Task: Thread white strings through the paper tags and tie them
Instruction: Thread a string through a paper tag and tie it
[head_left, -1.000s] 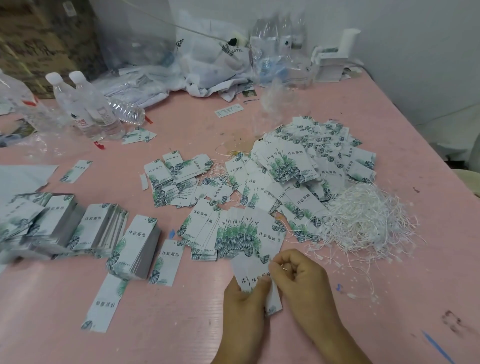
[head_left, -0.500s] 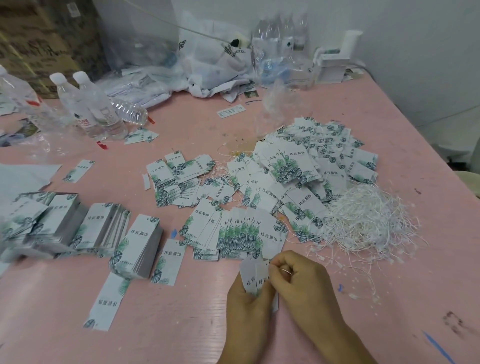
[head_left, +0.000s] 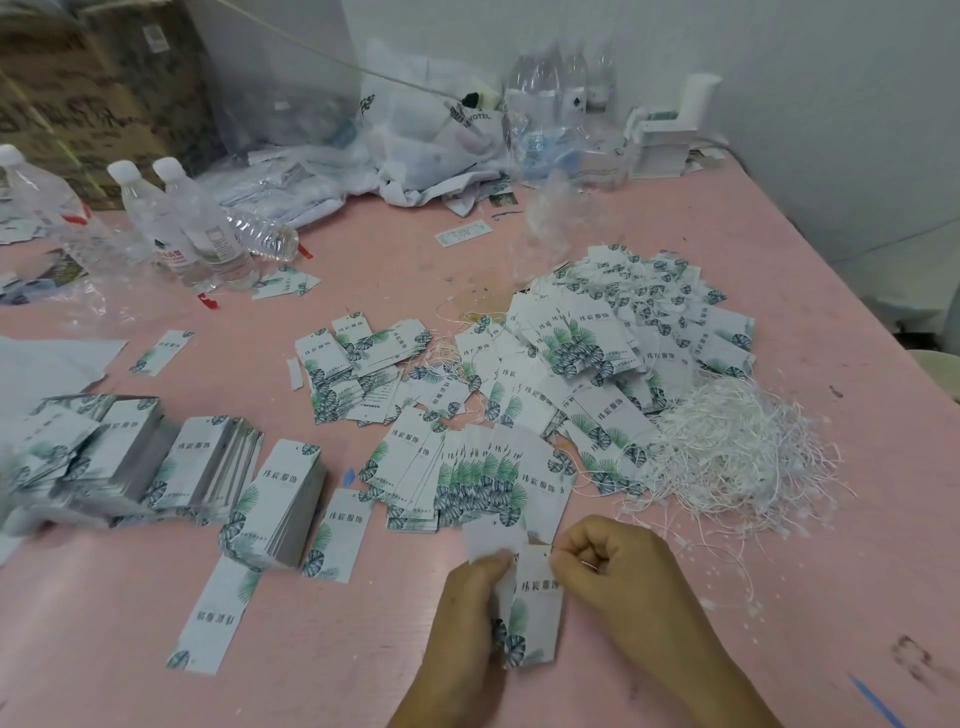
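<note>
1. Your left hand (head_left: 467, 613) grips a small set of paper tags (head_left: 535, 608) by the left edge, low over the near part of the pink desk (head_left: 779, 649). Keep this grip firm, so that the holes at the top stay one over the other.
2. Your right hand (head_left: 618, 569) is curled at the top corner of the tags, and its fingertips (head_left: 563, 558) pinch something thin there. I judge that it is the end of a white string, but it is too small to tell. Push it straight through the hole and pull slowly, because a fast pull can tear the paper.
3. Compared with one second ago, the held tags have come lower and nearer to you, and now the printed face with the leaves shows fully. Your right hand stayed at the top corner.
4. A little farther, a fan of tags (head_left: 483, 483) lies flat, and the stacks of tags (head_left: 156, 462) stand at your left. They have not moved.
5. To the right lies the heap of white strings (head_left: 737, 452), near for the next one. Behind it, the big pile of tags (head_left: 613, 353) is as before.
6. Far left stand the water bottles (head_left: 182, 223).
</note>
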